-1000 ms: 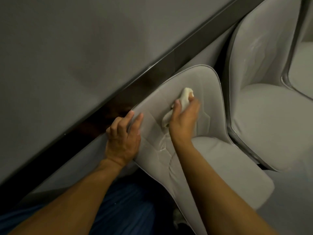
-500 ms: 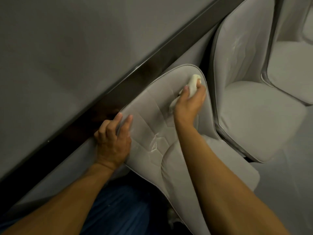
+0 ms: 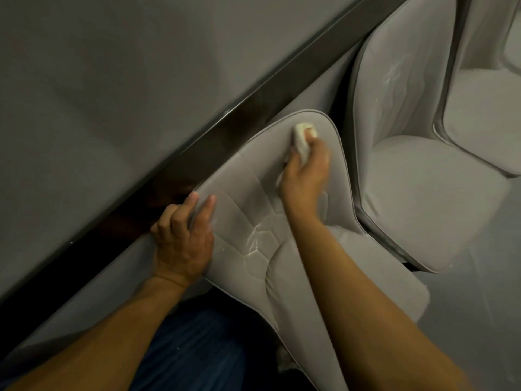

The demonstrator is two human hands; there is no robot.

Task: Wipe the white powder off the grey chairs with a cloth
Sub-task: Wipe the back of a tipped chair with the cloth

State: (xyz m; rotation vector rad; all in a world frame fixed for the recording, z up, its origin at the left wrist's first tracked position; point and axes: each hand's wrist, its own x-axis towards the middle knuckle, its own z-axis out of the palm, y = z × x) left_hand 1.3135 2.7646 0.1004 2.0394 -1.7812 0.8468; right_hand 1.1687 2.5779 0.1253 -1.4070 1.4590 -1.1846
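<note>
- Since the cloth (image 3: 299, 138) is a small, pale, soft wad, it should weigh almost nothing and squash to any shape. The right hand (image 3: 306, 176) has its grip closed round it and presses it against the upper corner of the near chair (image 3: 248, 179) back.
- Bunched like this, it probably wipes with only a small patch, so turning it to a clean face may help as it loads up.
- White powder (image 3: 255, 241) lies in streaks along the stitched seams low on that back, just above the seat and below where the cloth is. It looks loose and dry, and hard rubbing would likely smear it into the fabric rather than lift it.
- The upholstery looks padded and yielding, with a firmer piped edge, so that edge is the sound place to steady the chair. The left hand (image 3: 183, 238) has its grip on the back's left edge, two fingers laid over the front and the others curled at the rim.
- The next chair (image 3: 417, 198), just beside it on the right, shows faint white marks on its back, and neither hand touches it.
- No brand, label or writing can be read anywhere.
</note>
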